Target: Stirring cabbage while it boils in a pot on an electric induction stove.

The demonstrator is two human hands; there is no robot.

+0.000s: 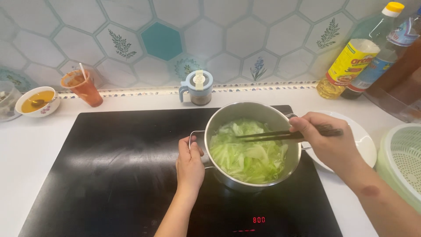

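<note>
Hexagon tiles cover the wall behind a black induction cooktop [109, 166]. On it stands a steel pot [252, 114] full of green cabbage [247, 158] in water. I see my left hand [189, 164] closed around the pot's left handle [196, 134]. My right hand [326, 140] grips dark chopsticks [267, 135], whose tips reach over the cabbage. Just beside the pot, behind this hand, a white plate [364, 140] lies on the counter.

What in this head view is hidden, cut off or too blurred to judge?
- Pot: its right handle is covered by the right hand.
- Left hand: its fingertips curl around the pot's left handle, out of sight.
- Colander: cut off by the right edge.
- Chopsticks: tips blurred against the cabbage.
</note>
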